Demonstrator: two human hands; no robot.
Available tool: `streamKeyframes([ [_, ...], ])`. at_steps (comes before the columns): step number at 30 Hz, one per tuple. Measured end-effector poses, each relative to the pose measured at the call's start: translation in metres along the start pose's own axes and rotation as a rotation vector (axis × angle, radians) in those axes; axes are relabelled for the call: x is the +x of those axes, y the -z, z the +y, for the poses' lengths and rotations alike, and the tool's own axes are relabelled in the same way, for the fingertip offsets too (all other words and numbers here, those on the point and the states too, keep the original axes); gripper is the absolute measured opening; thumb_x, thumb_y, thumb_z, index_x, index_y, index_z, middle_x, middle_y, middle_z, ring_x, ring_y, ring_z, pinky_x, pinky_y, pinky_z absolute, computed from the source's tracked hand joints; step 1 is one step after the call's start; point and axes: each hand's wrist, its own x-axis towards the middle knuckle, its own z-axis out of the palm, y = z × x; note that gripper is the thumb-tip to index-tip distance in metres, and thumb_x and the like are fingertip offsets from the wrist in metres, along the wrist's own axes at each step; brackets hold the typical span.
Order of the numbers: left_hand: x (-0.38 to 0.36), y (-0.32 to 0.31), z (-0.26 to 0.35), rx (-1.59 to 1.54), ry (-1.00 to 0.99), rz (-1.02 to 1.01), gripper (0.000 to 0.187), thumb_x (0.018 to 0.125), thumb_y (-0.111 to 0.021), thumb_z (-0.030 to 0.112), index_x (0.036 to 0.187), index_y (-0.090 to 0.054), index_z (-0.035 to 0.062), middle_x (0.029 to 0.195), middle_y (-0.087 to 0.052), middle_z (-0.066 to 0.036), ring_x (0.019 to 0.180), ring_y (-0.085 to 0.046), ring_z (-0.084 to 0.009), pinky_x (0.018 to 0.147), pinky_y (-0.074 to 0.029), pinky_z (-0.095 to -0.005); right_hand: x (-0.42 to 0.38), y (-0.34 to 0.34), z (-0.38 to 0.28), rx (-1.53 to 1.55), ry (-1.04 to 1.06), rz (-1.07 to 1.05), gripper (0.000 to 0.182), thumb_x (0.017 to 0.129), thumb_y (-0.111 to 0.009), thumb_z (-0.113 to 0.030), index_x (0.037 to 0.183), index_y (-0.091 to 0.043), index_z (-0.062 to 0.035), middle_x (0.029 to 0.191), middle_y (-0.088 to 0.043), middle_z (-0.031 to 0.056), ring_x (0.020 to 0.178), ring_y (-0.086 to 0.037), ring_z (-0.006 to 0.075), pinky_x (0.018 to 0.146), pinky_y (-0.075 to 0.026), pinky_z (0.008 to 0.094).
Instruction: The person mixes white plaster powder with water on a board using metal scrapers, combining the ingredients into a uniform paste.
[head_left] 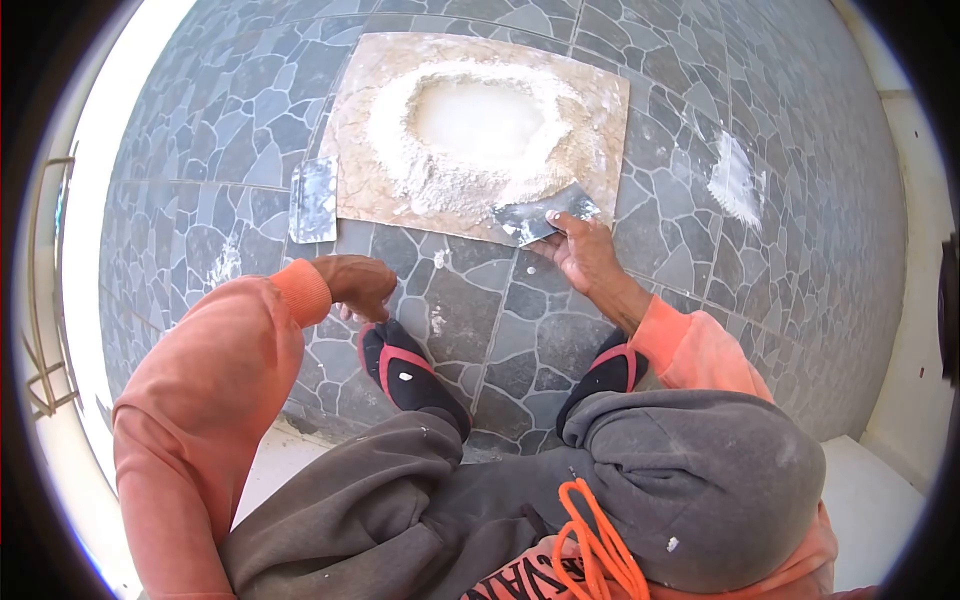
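My right hand [582,252] grips a flat metal scraper blade [548,215], thumb on top, at the near right edge of a beige tile [350,185]. The blade touches the near side of a ring of white powder [395,130]. Inside the ring lies a pale, wet-looking pool [480,118]. My left hand [360,286] hangs above my left foot, bent down at the wrist; its fingers are partly hidden, and whether they are closed is unclear. A second metal blade [314,200] lies by the tile's left edge.
Grey stone-patterned floor tiles [460,300] surround the beige tile. White powder is smeared on the floor at the right [735,180] and left [226,262]. My feet in dark socks and red-strapped sandals [398,368] stand near the tile. A metal frame [45,390] is at the far left.
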Motion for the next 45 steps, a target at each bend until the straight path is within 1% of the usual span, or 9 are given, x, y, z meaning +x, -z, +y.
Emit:
streamKeyframes([
  [12, 0.001, 0.001, 0.000, 0.013, -0.011, 0.000, 0.033, 0.081, -0.058, 0.027, 0.066, -0.064, -0.0015, 0.058, -0.066, -0.013, 0.057, -0.067, -0.0256, 0.061, -0.054, -0.0369, 0.006, -0.034, -0.019, -0.012, 0.041, -0.031, 0.036, 0.087, -0.057, -0.001, 0.120, -0.047, 0.0085, 0.117, -0.058, 0.0223, 0.109, -0.060, 0.0367, 0.098, -0.049, 0.0544],
  [15, 0.001, 0.003, 0.001, 0.021, 0.003, -0.013, 0.033, 0.081, -0.058, 0.027, 0.067, -0.064, -0.0015, 0.058, -0.066, -0.013, 0.057, -0.067, -0.0256, 0.062, -0.054, -0.0369, 0.009, -0.046, -0.026, -0.012, 0.028, -0.011, 0.027, 0.088, -0.050, 0.003, 0.113, -0.047, 0.0125, 0.111, -0.059, 0.0233, 0.103, -0.062, 0.0373, 0.093, -0.053, 0.0543],
  [21, -0.001, 0.005, 0.003, 0.007, 0.014, -0.007, 0.032, 0.080, -0.057, 0.027, 0.067, -0.064, -0.0014, 0.059, -0.066, -0.013, 0.057, -0.067, -0.0254, 0.062, -0.054, -0.0366, 0.013, -0.067, -0.036, -0.033, 0.032, -0.037, 0.032, 0.089, -0.047, 0.002, 0.118, -0.042, 0.0155, 0.118, -0.053, 0.0272, 0.108, -0.059, 0.0401, 0.093, -0.053, 0.0554],
  [27, 0.001, 0.003, 0.001, 0.017, 0.001, 0.005, 0.032, 0.080, -0.057, 0.026, 0.067, -0.064, -0.0018, 0.058, -0.066, -0.012, 0.057, -0.067, -0.0253, 0.062, -0.054, -0.0367, 0.005, -0.079, -0.049, 0.019, 0.016, -0.015, 0.038, 0.089, -0.050, 0.001, 0.123, -0.040, 0.0139, 0.122, -0.051, 0.0260, 0.114, -0.055, 0.0389, 0.101, -0.048, 0.0553],
  [30, 0.005, 0.000, -0.002, 0.023, -0.001, 0.006, 0.032, 0.080, -0.057, 0.027, 0.067, -0.064, -0.0017, 0.059, -0.066, -0.012, 0.057, -0.067, -0.0253, 0.063, -0.054, -0.0366, -0.006, -0.067, -0.052, 0.019, 0.007, -0.042, 0.040, 0.087, -0.053, -0.001, 0.124, -0.041, 0.0111, 0.122, -0.051, 0.0241, 0.114, -0.055, 0.0382, 0.101, -0.047, 0.0557],
  [33, 0.007, -0.003, -0.005, 0.008, -0.006, 0.020, 0.034, 0.081, -0.056, 0.028, 0.066, -0.065, -0.0014, 0.059, -0.066, -0.012, 0.058, -0.067, -0.0253, 0.063, -0.054, -0.0364, -0.026, -0.043, -0.043, -0.014, -0.052, 0.000, 0.040, 0.086, -0.053, -0.001, 0.122, -0.041, 0.0100, 0.118, -0.053, 0.0234, 0.108, -0.059, 0.0393, 0.092, -0.050, 0.0578],
  [36, 0.006, -0.005, -0.001, -0.086, -0.020, 0.014, 0.036, 0.082, -0.056, 0.029, 0.066, -0.065, -0.0020, 0.062, -0.067, -0.012, 0.059, -0.068, -0.0255, 0.064, -0.054, -0.0364, -0.036, -0.011, -0.018, -0.047, -0.103, 0.102, 0.043, 0.086, -0.056, -0.003, 0.125, -0.041, 0.0062, 0.119, -0.054, 0.0200, 0.105, -0.060, 0.0362, 0.091, -0.051, 0.0542],
  [40, 0.005, -0.005, 0.007, -0.199, -0.060, -0.002, 0.039, 0.084, -0.055, 0.031, 0.068, -0.066, -0.0029, 0.066, -0.068, -0.013, 0.061, -0.068, -0.0257, 0.065, -0.054, -0.0369, -0.036, 0.023, 0.014, -0.040, -0.171, 0.162, 0.033, 0.085, -0.058, -0.004, 0.117, -0.049, -0.0010, 0.110, -0.060, 0.0132, 0.099, -0.061, 0.0309, 0.088, -0.051, 0.0484],
  [45, 0.012, -0.008, 0.008, -0.161, -0.062, 0.014, 0.039, 0.084, -0.056, 0.032, 0.069, -0.065, -0.0025, 0.066, -0.068, -0.014, 0.063, -0.069, -0.0258, 0.065, -0.053, -0.0382, -0.027, 0.027, 0.041, 0.023, -0.214, 0.179, 0.028, 0.086, -0.060, -0.004, 0.112, -0.051, -0.0004, 0.106, -0.062, 0.0141, 0.096, -0.063, 0.0296, 0.086, -0.051, 0.0479],
])
